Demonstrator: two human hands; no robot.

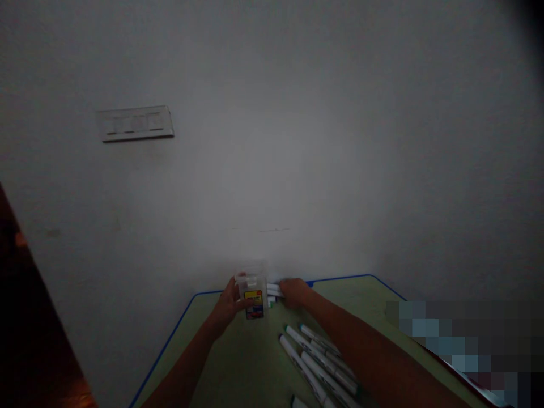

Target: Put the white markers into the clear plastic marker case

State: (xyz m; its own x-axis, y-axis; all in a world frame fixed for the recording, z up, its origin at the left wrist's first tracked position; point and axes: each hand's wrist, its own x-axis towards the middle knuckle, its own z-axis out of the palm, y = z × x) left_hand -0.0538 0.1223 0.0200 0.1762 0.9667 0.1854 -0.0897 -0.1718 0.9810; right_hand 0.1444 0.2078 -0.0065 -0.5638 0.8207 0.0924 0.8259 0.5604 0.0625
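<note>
A clear plastic box [254, 281] with a yellow and dark printed label stands near the far edge of the table. My left hand [225, 313] is closed round its left side, with fingers over the label. At its right, my right hand [294, 293] grips a few white markers [274, 290] lying sideways against the box; whether their ends are inside it I cannot tell. A small white and green piece shows just below them. Several white markers [317, 362] with dark and green ends lie on the table under my right forearm, which partly hides them.
The pale green table [238, 374] has a blue rim and stands against a grey wall [272, 141]. A switch plate [136, 123] is on the wall at upper left. A dark opening is at far left; a blurred, pixelated patch covers the right side.
</note>
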